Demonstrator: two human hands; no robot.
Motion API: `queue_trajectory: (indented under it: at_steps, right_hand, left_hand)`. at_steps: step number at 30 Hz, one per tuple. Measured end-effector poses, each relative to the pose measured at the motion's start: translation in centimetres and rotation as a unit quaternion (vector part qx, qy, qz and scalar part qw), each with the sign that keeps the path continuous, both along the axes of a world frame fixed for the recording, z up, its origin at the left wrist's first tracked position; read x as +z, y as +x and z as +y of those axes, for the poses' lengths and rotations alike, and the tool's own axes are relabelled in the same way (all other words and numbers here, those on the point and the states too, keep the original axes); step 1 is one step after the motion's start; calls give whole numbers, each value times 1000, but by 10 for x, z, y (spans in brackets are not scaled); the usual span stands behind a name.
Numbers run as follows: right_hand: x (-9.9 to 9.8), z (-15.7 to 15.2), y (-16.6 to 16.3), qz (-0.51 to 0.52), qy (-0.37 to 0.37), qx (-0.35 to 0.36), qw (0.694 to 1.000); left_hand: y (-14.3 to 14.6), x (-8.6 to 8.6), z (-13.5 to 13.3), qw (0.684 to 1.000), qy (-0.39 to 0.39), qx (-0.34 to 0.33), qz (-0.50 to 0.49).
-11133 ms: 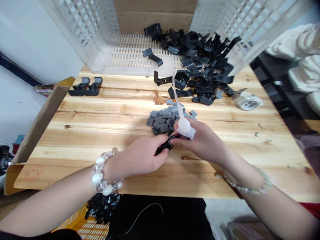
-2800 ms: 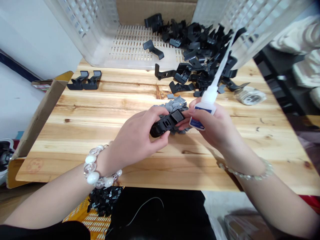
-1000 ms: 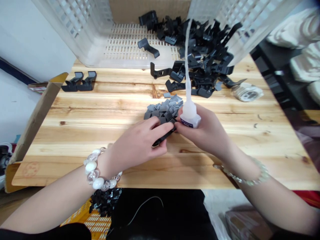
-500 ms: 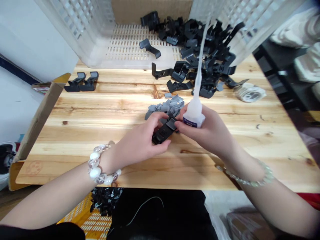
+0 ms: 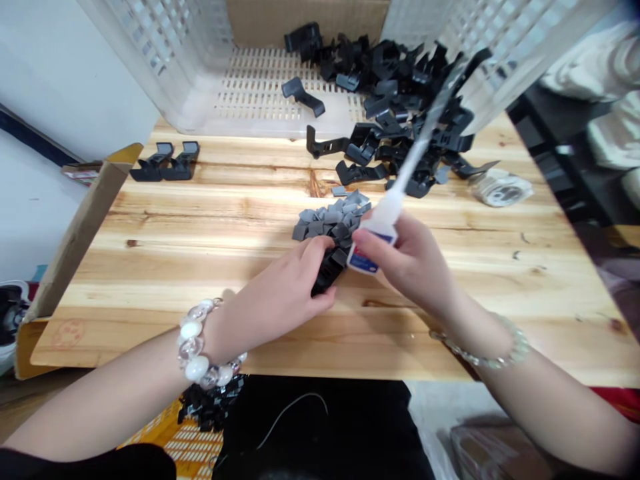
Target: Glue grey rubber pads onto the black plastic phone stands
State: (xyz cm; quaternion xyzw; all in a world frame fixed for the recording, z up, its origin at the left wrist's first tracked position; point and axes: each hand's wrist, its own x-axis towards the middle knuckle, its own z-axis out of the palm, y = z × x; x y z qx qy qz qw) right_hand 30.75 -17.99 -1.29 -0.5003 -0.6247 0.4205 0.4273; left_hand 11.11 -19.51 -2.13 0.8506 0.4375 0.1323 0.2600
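Note:
My left hand (image 5: 295, 280) is closed around a black plastic clip-like part (image 5: 330, 272), low over the wooden table, its grey pad partly in sight. My right hand (image 5: 410, 257) grips a small white glue bottle (image 5: 370, 250) with a blue label; its long thin nozzle points up and away to the right. The bottle is close beside the black part. Just beyond my fingers lies a pile of small grey pads (image 5: 333, 217). Two black parts with grey pads (image 5: 180, 163) stand side by side at the table's left.
A white plastic crate (image 5: 200, 120) lies at the back, with a heap of black parts (image 5: 395, 100) spilling onto the table (image 5: 225, 220). A roll of tape (image 5: 500, 188) sits to the right. Below the left edge is a cardboard box (image 5: 75, 233); a yellow basket (image 5: 193, 443) stands below the front.
My right hand has tilted the glue bottle so its nozzle leans further right, and its fingers have come away from the black part. My left hand has shifted slightly right with the part.

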Motion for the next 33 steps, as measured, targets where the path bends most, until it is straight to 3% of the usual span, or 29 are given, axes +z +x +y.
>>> queue_trajectory:
  at_steps: [6,10,18,24,33]
  right_hand:
    - [-8,-1,-6,3,-27,-25,999]
    - [-2,1,0,-80,9,-54,995]
    - [2,-6,1,-286,68,49,955]
    - [-2,-8,-4,-305,69,47,949]
    - [-6,-8,-7,-325,45,70,942]
  left_hand:
    - [0,6,0,998,-20,20,-49]
    - [-1,8,-4,997,-31,14,-67]
    - [-4,12,-3,995,-96,-11,-23]
    - [-2,14,-1,992,-119,-7,-34]
    - [-1,12,-3,995,-87,-7,-42]
